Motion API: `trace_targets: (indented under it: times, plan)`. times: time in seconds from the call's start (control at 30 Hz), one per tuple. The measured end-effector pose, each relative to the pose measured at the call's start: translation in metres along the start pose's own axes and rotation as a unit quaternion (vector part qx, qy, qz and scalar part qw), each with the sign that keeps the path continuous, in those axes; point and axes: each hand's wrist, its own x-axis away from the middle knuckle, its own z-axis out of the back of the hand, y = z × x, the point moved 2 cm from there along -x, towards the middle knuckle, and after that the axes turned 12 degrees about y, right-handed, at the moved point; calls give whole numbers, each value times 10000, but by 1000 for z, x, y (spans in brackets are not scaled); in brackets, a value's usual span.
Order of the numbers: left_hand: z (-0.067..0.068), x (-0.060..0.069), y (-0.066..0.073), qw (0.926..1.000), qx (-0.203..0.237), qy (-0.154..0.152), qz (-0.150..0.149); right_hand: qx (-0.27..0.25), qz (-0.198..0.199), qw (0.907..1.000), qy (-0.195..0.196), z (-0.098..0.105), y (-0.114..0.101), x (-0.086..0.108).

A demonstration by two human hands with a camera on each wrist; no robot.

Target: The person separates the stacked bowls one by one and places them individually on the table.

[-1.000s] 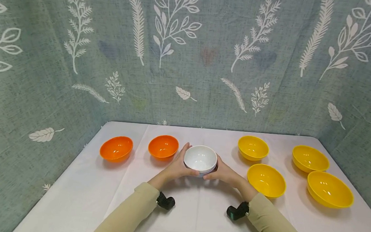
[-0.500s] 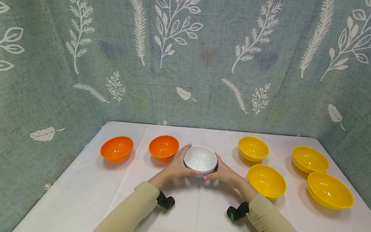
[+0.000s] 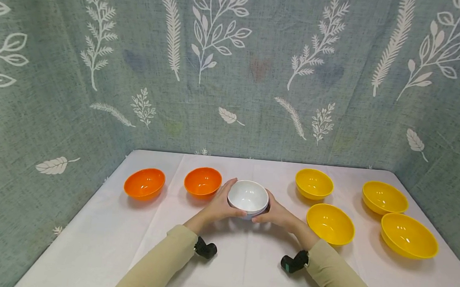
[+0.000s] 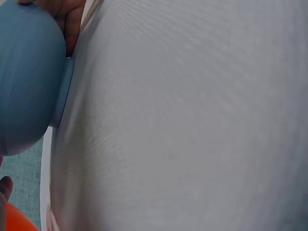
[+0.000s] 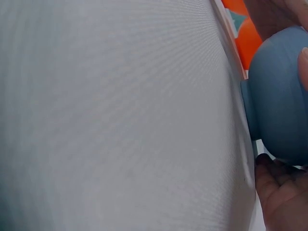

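A bowl (image 3: 248, 196), white inside and light blue outside, stands upright at the middle of the table between both hands. My left hand (image 3: 220, 205) grips its left side, fingers round the wall and thumb along the near side. From the right, my right hand (image 3: 277, 211) holds it the same way; the thumb tips are a little apart. In the left wrist view the blue outer wall (image 4: 29, 77) and its foot ring (image 4: 62, 94) show. The right wrist view has the foot ring (image 5: 250, 110) right by the cloth; I cannot tell whether it touches.
Two orange bowls, one far left (image 3: 144, 184) and one nearer (image 3: 203, 182), stand left of the hands. To the right are several yellow bowls, including one (image 3: 330, 224) close to the right forearm. A white cloth (image 3: 239, 272) covers the table; a patterned curtain (image 3: 252, 118) hangs behind.
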Motion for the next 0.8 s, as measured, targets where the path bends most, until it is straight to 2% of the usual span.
trace_targets:
  times: [0.43, 0.8]
  plan:
    - [4, 0, 1, 9998, 70, 175, 34, 52, 16, 10000, 11, -1, -1, 0]
    - [21, 2, 16, 9983, 313, 423, 237, -67, 16, 10000, -48, 0, -1, 0]
